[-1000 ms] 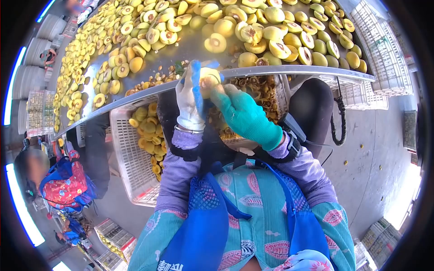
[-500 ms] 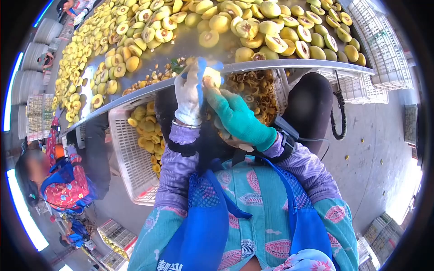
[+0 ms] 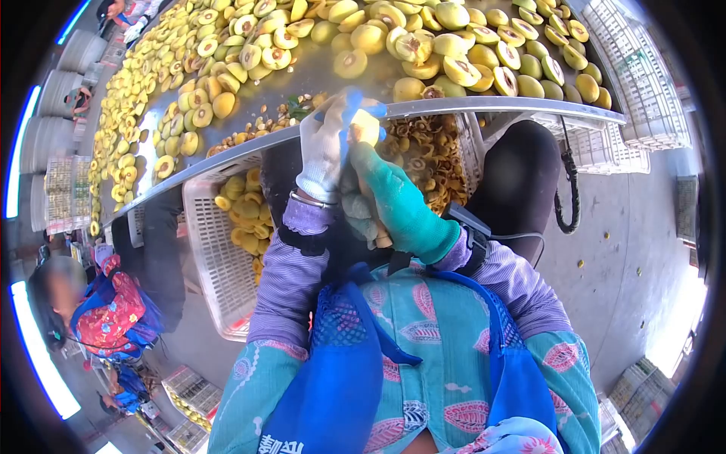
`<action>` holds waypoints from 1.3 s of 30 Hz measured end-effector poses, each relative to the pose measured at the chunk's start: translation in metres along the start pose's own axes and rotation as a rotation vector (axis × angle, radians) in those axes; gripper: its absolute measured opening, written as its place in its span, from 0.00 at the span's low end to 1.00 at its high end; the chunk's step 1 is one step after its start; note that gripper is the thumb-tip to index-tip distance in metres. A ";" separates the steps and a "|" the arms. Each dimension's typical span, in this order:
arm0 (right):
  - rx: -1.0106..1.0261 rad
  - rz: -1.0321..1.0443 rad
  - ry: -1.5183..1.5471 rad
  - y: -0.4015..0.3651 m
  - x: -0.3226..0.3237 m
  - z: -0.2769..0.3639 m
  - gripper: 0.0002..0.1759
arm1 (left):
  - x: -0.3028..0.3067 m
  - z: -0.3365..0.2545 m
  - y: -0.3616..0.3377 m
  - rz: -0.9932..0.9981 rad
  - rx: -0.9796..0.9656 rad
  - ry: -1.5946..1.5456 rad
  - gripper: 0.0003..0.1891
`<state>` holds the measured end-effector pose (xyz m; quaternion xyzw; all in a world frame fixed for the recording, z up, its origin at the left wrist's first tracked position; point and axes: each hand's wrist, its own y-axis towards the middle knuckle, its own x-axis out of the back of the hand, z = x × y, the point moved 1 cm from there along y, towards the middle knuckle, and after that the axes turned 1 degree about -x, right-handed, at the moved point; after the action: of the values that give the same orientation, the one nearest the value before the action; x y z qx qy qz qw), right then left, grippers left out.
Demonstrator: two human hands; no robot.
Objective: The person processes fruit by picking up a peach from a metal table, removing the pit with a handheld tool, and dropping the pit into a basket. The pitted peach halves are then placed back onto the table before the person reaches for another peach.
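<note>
My left hand, in a white glove with blue fingertips, holds a pale yellow fruit half, peach-like, over the near edge of the metal table. My right hand, in a green glove, is closed just below it, its thumb up against the fruit. From the bottom of that fist pokes the end of a light wooden handle; the tool's working end is hidden. Halved yellow-green fruit with reddish-brown centres is heaped on the table beyond my hands.
Below the table edge, a white crate of yellow fruit halves stands on the left. Brown scraps fill a container between my knees. White crates are stacked at the right. Another person sits at the left.
The fruit half has shifted slightly right and turned in my left fingers. My right hand has rotated, bringing its thumb upward and the wooden handle end lower. The person at the left has moved an arm.
</note>
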<state>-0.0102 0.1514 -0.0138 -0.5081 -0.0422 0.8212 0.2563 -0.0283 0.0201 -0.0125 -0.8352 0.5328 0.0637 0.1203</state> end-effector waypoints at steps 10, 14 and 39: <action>-0.177 0.333 0.453 0.000 -0.005 0.004 0.26 | 0.002 -0.005 -0.004 0.402 -0.182 -0.018 0.26; -0.221 0.557 0.566 0.003 -0.003 0.004 0.27 | 0.009 -0.005 -0.015 0.026 0.199 -0.290 0.24; 0.581 -0.373 -0.864 0.029 0.040 0.055 0.16 | 0.045 -0.012 0.103 0.270 -0.040 0.659 0.23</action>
<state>-0.0823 0.1555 -0.0298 -0.0174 -0.0045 0.8734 0.4866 -0.1029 -0.0646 -0.0254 -0.7351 0.6473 -0.1833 -0.0839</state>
